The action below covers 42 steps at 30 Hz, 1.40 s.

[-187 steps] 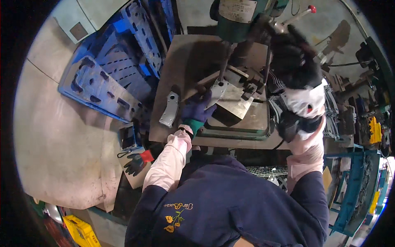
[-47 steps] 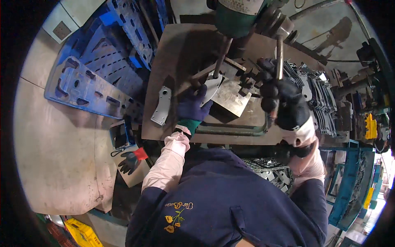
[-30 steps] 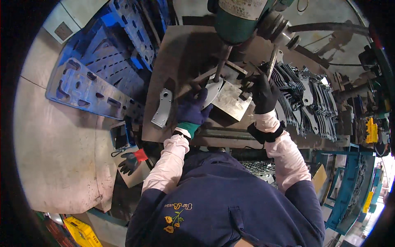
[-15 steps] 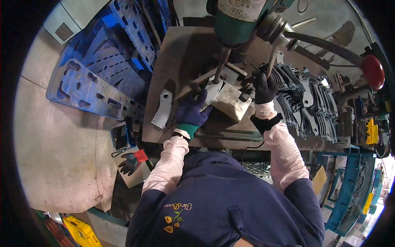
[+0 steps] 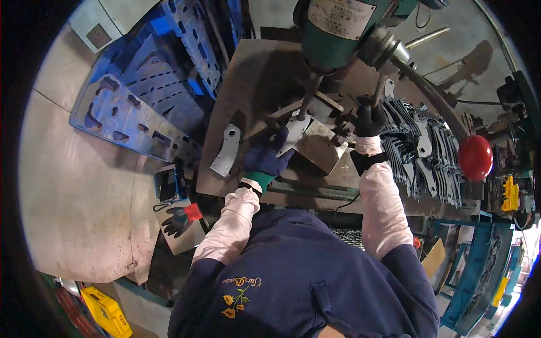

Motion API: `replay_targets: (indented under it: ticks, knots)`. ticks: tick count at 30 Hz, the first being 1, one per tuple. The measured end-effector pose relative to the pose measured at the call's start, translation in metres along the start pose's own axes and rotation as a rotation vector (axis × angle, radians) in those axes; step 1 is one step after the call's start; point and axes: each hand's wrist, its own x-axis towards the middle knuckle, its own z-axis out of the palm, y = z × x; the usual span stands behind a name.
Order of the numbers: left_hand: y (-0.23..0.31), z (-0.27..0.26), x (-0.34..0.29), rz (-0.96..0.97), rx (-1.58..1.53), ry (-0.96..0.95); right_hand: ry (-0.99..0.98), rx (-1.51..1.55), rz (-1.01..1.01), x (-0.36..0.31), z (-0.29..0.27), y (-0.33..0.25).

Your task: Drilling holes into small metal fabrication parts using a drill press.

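Note:
Under the green drill press (image 5: 332,42), a curved grey metal plate (image 5: 295,133) rests on a pale metal block (image 5: 321,146), the drill spindle (image 5: 310,96) reaching down to its far end. My left hand (image 5: 267,154), in a dark blue glove with a green cuff, is closed on the near end of this plate. My right hand (image 5: 370,118), in a black glove, wraps round one rod of the press's feed lever (image 5: 379,90). Another plate (image 5: 227,151) with a hole lies left of my left hand. The drill's tip against the plate is hard to make out.
Many similar plates (image 5: 425,146) lie in stacked rows at the right of the worktable (image 5: 248,73). A lever with a red knob (image 5: 475,158) stands over them. Blue plastic pallets (image 5: 135,112) lean at the left. A spare glove (image 5: 180,221) lies on cardboard below.
The red-knobbed lever has swung down and toward me as the feed lever turned. My hands keep their grips, the left on the plate and the right on the rod. The view has shifted slightly.

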Motion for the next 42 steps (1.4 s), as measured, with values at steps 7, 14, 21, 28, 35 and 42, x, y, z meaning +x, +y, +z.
replay_targets:
  ticks: [7, 14, 21, 28, 35, 42]
  knots:
    - [-0.004, 0.009, -0.002, -0.018, -0.038, 0.011, -0.009, -0.113, -0.292, 0.022, -0.009, 0.035]
    - [0.002, 0.000, -0.002, -0.009, -0.139, 0.127, -0.018, -0.081, 0.229, 0.095, -0.019, 0.047]
    - [0.003, -0.004, -0.001, 0.014, -0.047, 0.113, -0.096, -0.360, 0.058, 0.177, -0.037, 0.066]
    - [0.002, -0.003, -0.008, -0.101, -0.022, 0.035, -0.250, -0.628, 0.019, 0.099, -0.049, 0.073]
    - [0.003, 0.008, -0.004, -0.141, -0.072, -0.012, -0.352, -0.166, 0.322, 0.010, -0.018, -0.014]
    - [0.008, -0.001, -0.006, -0.145, 0.056, -0.071, -0.450, -0.136, 0.065, -0.041, 0.006, -0.144]
